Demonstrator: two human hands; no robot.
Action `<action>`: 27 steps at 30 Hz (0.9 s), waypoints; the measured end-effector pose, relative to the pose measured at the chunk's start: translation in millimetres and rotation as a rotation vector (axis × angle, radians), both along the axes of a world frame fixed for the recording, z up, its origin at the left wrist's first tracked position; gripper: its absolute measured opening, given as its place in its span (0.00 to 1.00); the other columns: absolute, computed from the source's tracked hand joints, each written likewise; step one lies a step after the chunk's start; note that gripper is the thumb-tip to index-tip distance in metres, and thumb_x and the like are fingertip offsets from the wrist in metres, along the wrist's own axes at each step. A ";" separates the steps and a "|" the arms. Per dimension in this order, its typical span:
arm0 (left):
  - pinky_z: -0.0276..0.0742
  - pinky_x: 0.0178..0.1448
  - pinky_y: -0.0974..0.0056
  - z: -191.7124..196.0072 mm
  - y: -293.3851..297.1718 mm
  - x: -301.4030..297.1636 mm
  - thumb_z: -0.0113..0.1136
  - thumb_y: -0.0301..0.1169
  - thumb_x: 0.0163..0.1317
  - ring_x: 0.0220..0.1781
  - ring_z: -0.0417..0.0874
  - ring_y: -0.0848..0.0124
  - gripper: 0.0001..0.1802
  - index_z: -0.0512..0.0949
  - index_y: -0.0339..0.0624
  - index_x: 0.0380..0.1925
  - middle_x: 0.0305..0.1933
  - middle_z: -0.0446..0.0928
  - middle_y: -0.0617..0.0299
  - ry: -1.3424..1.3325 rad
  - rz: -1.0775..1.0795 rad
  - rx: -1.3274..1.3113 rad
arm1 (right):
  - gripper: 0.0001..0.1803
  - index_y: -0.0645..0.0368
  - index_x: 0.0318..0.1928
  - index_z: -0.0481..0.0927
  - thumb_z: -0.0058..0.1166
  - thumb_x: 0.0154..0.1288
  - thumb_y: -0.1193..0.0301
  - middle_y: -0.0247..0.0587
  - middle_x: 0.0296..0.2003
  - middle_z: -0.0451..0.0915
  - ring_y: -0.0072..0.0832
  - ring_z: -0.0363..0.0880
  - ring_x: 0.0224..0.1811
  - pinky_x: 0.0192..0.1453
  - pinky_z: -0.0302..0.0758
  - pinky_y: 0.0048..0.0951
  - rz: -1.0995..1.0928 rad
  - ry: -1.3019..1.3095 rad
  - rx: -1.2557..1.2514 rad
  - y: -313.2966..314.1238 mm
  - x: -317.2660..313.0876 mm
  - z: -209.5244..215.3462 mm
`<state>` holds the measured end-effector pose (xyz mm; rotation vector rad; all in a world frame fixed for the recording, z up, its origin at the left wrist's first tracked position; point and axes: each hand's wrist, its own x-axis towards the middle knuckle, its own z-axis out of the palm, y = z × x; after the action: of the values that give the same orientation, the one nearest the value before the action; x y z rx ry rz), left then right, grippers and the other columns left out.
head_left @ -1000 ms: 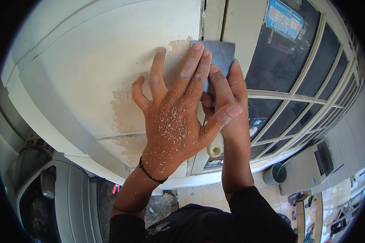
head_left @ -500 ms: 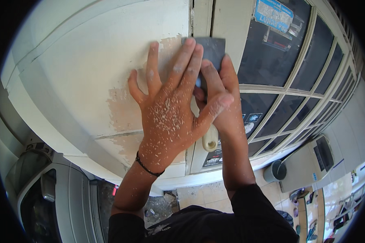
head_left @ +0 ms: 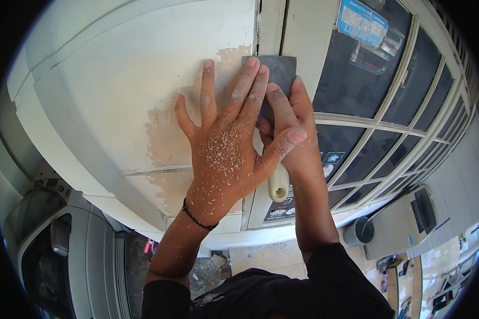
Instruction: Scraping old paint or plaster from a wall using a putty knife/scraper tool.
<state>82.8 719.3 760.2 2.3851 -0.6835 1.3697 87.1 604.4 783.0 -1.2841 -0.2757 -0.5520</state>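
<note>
Both hands work flat against a cream-painted door panel. Spread wide, the left hand lies on top, its index and middle fingers pressing on the dark blade of a paint scraper, its thumb hooked across the right hand. That right hand is wrapped around the scraper's pale handle, whose rounded end pokes out below the palm. Paint flakes dust the back of the left hand and the right wrist, and a thin black band circles the left wrist.

Under and beside the left hand the cream coat is gone in a ragged patch of bare tan surface, reaching from the blade down past a groove in the panel. The blade sits at the upper edge of this patch, close to the vertical seam of the door frame.

To the right stands a glazed door with dark panes in pale bars, a blue sticker on the top pane. Lower left, a grey washing machine sits on the floor; rubble lies on pale tiles beneath the door, and a dark bucket stands near a white appliance.
</note>
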 end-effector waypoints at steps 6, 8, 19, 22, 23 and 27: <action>0.27 0.76 0.25 10.3 -2.4 1.7 0.48 0.65 0.71 0.85 0.45 0.45 0.42 0.66 0.51 0.76 0.82 0.60 0.64 -0.024 -0.012 0.031 | 0.12 0.57 0.52 0.73 0.51 0.77 0.63 0.31 0.32 0.78 0.14 0.73 0.27 0.25 0.69 0.18 -0.015 -0.031 -0.092 -2.2 10.7 -5.4; 0.28 0.77 0.27 -6.2 -7.5 -6.7 0.48 0.63 0.72 0.86 0.45 0.46 0.40 0.66 0.51 0.76 0.82 0.60 0.64 0.022 0.033 -0.026 | 0.12 0.56 0.49 0.71 0.51 0.78 0.62 0.30 0.30 0.76 0.14 0.71 0.23 0.21 0.66 0.19 0.047 -0.051 -0.011 -3.0 12.0 -7.8; 0.27 0.76 0.27 15.1 10.2 -6.8 0.47 0.68 0.69 0.86 0.46 0.46 0.43 0.67 0.55 0.76 0.81 0.62 0.69 -0.011 0.083 0.013 | 0.15 0.61 0.52 0.76 0.48 0.78 0.62 0.32 0.34 0.76 0.14 0.70 0.22 0.18 0.63 0.18 -0.027 -0.081 -0.134 3.9 14.1 8.7; 0.27 0.75 0.26 18.6 6.3 -4.4 0.50 0.71 0.66 0.85 0.46 0.45 0.46 0.68 0.56 0.75 0.80 0.64 0.68 -0.072 0.105 0.031 | 0.15 0.60 0.52 0.76 0.49 0.77 0.62 0.32 0.36 0.77 0.14 0.71 0.24 0.20 0.64 0.17 -0.122 -0.156 -0.216 -0.6 19.5 6.2; 0.29 0.75 0.26 6.6 7.2 -4.4 0.52 0.71 0.65 0.85 0.47 0.46 0.46 0.68 0.56 0.75 0.80 0.65 0.68 -0.050 0.084 0.011 | 0.15 0.60 0.52 0.76 0.49 0.77 0.62 0.32 0.36 0.77 0.14 0.71 0.24 0.20 0.64 0.17 -0.116 -0.158 -0.210 1.4 22.1 5.3; 0.30 0.75 0.26 21.0 6.3 5.9 0.51 0.72 0.64 0.85 0.47 0.46 0.48 0.68 0.55 0.75 0.81 0.64 0.65 -0.076 0.048 0.003 | 0.14 0.59 0.53 0.77 0.51 0.76 0.63 0.32 0.37 0.78 0.15 0.76 0.29 0.23 0.68 0.16 -0.009 -0.065 -0.189 -10.0 7.5 18.6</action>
<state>88.7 725.7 781.2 2.3773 -0.6523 1.4860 94.7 594.4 801.6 -1.4524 -0.3834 -0.5862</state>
